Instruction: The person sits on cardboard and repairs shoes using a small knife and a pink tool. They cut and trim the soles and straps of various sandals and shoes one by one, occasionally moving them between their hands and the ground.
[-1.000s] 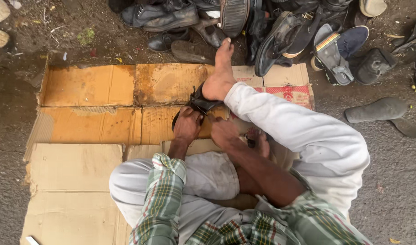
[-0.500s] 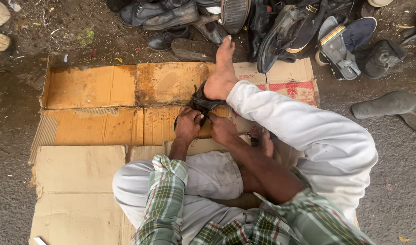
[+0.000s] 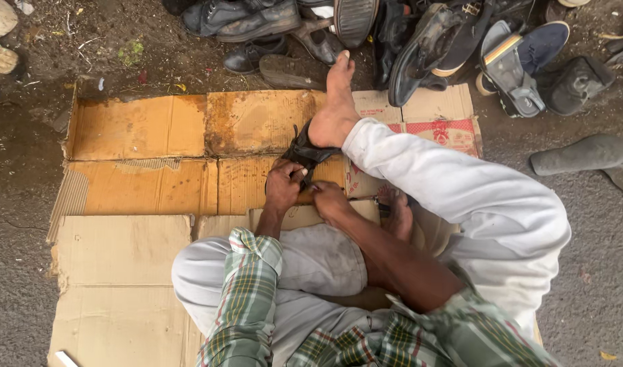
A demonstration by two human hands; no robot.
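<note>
I sit on flattened cardboard (image 3: 148, 129) with one leg stretched out, and my bare foot (image 3: 335, 102) presses down on a black sandal (image 3: 303, 151). My left hand (image 3: 283, 187) grips the near end of the sandal, fingers curled around its strap. My right hand (image 3: 328, 198) is right beside it, fingers pinched at the same end of the sandal. Whether it holds a small tool I cannot tell. My other foot (image 3: 398, 216) is tucked under my knee.
A heap of worn shoes and sandals (image 3: 420, 41) lies on the dirt beyond the cardboard's far edge. A grey shoe sole (image 3: 580, 155) rests on the ground at the right. Stones (image 3: 0, 34) sit at the upper left. Bare dirt surrounds the cardboard.
The view has shifted slightly. Both hands stay at the sandal, with the left hand's fingers a bit closer around the strap. The foot stays pressed on it.
</note>
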